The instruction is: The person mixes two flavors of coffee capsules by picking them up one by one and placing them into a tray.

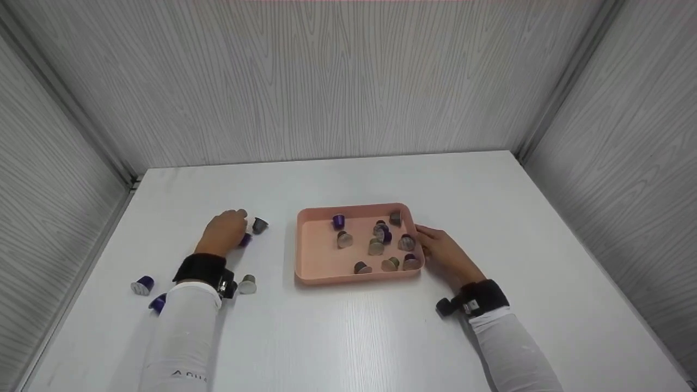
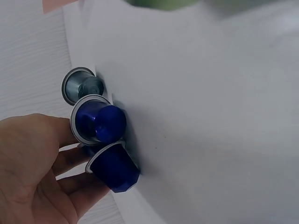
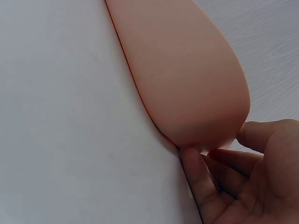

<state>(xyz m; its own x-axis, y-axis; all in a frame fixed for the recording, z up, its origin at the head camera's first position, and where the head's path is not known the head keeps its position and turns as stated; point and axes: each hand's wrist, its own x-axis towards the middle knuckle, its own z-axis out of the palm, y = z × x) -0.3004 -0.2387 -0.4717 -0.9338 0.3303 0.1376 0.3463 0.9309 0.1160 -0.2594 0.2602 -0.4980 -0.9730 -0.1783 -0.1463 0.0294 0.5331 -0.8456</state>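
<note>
My left hand [image 1: 222,233] is low over the table's left part, fingers curled among coffee capsules. In the left wrist view its fingers bend round a blue-purple coffee capsule [image 2: 115,169]. A second blue capsule [image 2: 110,123] sits right at the thumb, with part of another hidden behind it. Just beyond lies a dark grey capsule [image 1: 260,225]. My right hand [image 1: 444,250] grips the right side of a pink tray [image 1: 321,256], thumb and fingers at its wall [image 3: 187,93]. Several capsules of mixed colours lie in the tray, mostly towards its right side.
On the white table, a purple capsule [image 1: 143,285] lies at the far left, and another [image 1: 158,303] is partly covered by the left sleeve. A pale green capsule [image 1: 248,284] stands beside the left wrist. Grey wood-grain panels [image 1: 326,81] enclose the table's back and sides.
</note>
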